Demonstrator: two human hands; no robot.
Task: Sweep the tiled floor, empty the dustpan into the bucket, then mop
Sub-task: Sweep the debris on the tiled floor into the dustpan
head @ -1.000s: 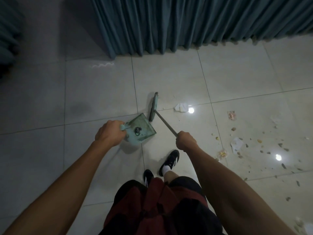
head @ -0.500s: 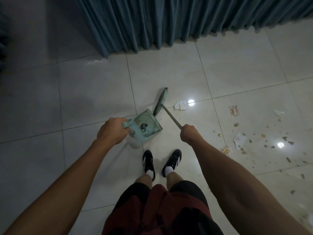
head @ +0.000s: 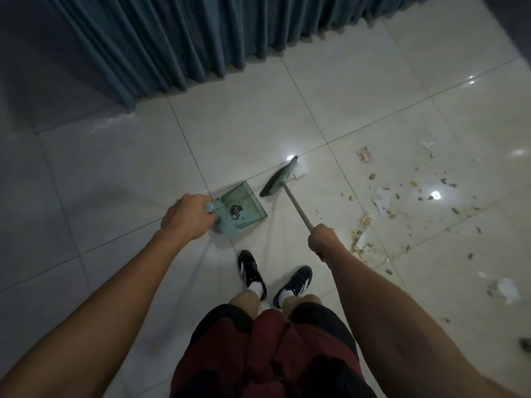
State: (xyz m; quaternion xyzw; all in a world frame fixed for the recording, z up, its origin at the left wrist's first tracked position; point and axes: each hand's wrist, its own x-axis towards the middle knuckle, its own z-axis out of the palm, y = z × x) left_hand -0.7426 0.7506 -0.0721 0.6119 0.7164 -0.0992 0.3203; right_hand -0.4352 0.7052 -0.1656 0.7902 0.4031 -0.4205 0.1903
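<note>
My left hand [head: 186,218] grips the handle of a pale green dustpan [head: 245,209], held low over the tiled floor [head: 115,168] with a small dark clump of dirt inside. My right hand [head: 326,239] is closed around the thin handle of a broom [head: 296,203]. The broom head [head: 280,178] rests on the floor just right of the dustpan's open edge, against a crumpled white paper scrap [head: 301,170]. Scattered debris [head: 385,202] of crumbs, paper bits and wrappers lies on the tiles to the right.
A teal curtain [head: 186,38] hangs to the floor along the far side. My two feet in black shoes [head: 250,270] stand just behind the dustpan. More scraps [head: 507,290] lie at the far right. No bucket or mop is in view.
The broom head has swung right, away from the dustpan's mouth, onto the white paper scrap. My view has turned, so the curtain sits more to the left. Both feet now stand together.
</note>
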